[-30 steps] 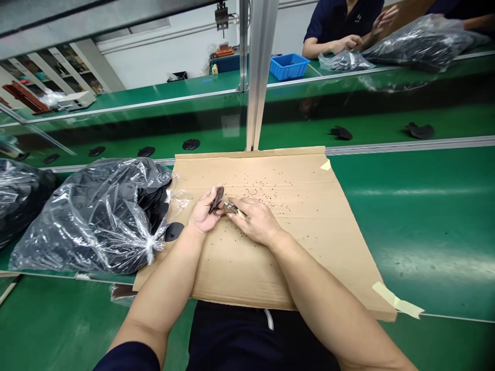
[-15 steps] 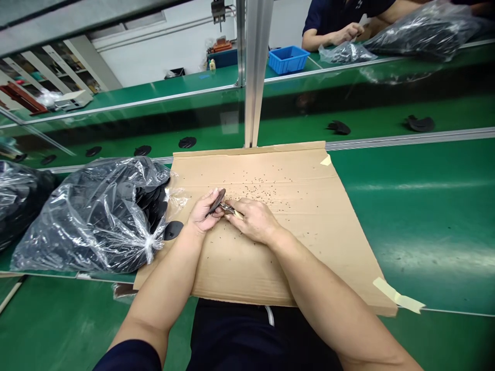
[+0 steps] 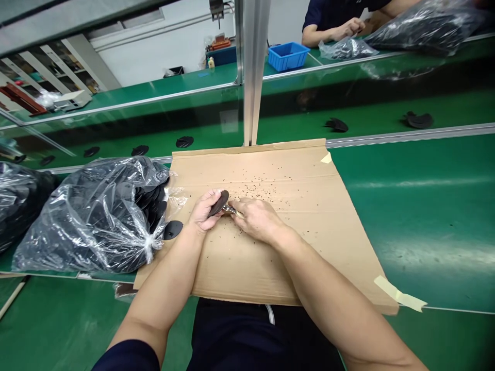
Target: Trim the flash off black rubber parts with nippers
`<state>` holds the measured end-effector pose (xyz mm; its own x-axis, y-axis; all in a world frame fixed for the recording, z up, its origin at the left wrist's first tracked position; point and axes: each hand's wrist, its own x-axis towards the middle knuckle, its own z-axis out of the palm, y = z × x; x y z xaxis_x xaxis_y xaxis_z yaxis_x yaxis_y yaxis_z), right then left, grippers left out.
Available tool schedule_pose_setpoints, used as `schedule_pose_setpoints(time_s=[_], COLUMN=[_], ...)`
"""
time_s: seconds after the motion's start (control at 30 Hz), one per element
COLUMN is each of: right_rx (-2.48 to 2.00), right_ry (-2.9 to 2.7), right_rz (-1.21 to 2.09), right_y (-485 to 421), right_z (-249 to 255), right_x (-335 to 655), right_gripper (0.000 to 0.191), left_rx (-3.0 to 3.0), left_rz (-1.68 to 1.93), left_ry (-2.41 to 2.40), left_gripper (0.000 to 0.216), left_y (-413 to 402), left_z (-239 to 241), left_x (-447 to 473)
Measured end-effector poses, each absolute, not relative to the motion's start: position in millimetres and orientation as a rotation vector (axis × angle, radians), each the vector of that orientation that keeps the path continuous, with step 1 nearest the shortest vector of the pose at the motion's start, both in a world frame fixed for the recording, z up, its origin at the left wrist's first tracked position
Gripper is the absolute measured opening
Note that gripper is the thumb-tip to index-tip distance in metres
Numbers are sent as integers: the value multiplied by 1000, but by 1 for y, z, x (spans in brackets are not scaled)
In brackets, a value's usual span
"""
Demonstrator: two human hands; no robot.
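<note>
My left hand [image 3: 204,211] is closed around a small black oval part [image 3: 218,202], held on edge over a sheet of cardboard [image 3: 301,226]. My right hand [image 3: 258,219] grips a small metal cutting tool [image 3: 232,210] whose tip touches the part's edge. Both hands meet near the middle of the cardboard, which is sprinkled with tiny dark trimmings [image 3: 263,185]. Another black oval part [image 3: 172,229] lies flat at the cardboard's left edge, just left of my left wrist.
A clear plastic bag full of black parts [image 3: 96,216] lies to the left, another bag [image 3: 17,201] beyond it. Several black parts ride the green belt [image 3: 336,124] behind. An aluminium post [image 3: 253,72] rises past the cardboard. Another person [image 3: 340,20] works across the line beside a blue bin [image 3: 288,55].
The black part has turned in my left hand and shows more of its face. The tool stays at its edge. The view has shifted slightly downward.
</note>
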<state>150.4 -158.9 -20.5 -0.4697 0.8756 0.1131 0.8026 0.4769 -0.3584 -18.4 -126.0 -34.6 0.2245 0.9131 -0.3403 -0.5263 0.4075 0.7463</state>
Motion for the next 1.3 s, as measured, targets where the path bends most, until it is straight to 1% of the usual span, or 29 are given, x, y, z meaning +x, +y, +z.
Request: schedule_pose_setpoints(time_s=[0.2,0.33,0.4,0.43,0.57,0.63,0.7,0.77,0.83,0.9,0.97,1.03,1.1,1.2,1.3], right_rx=[-1445,-1390,-1291,-1240,-1035,-875,-750,-714,-776,-906,-1014,-1023,-962,-965,-1080], right_ry=[-2470,-2317,-2107,-1960,-1192,-873,-693,-636,-724,-1006,-1422,-1866,-2218,-2519,-2641], right_rz=[424,609,806,932,1616,1905,2047,2081,1978,1732,1378,1038,793,569,415], right_y=[-159,-158,-156,-155,-150,-145,-141,-138,-138,-142,-146,-151,-153,-154,-154], right_z=[-17,-19,-24,-27,-33,-31,-28,-28,-29,-32,-33,-32,-29,-26,-29], right_x=[151,150,149,149,152,157,164,171,173,169,157,140,119,91,75], right_gripper=[24,26,24,23,32,31,24,23,26,29,25,18,20,22,21], left_rx=[557,533,477,447,366,341,319,303,295,291,281,250,198,126,108], left_rz=[1062,1052,1043,1036,1045,1062,1064,1061,1112,1251,1423,1565,1677,1756,1776], left_ry=[893,826,748,701,578,558,536,514,498,512,577,680,771,849,837], left_gripper=[29,17,13,14,16,14,17,25,33,34,28,18,10,4,5], left_y=[-125,-123,-122,-122,-124,-125,-125,-124,-120,-114,-107,-100,-95,-90,-88], left_z=[-37,-36,-34,-34,-34,-36,-35,-32,-27,-23,-20,-20,-22,-26,-31], left_x=[-18,-19,-20,-21,-27,-29,-31,-34,-40,-49,-58,-63,-64,-61,-59])
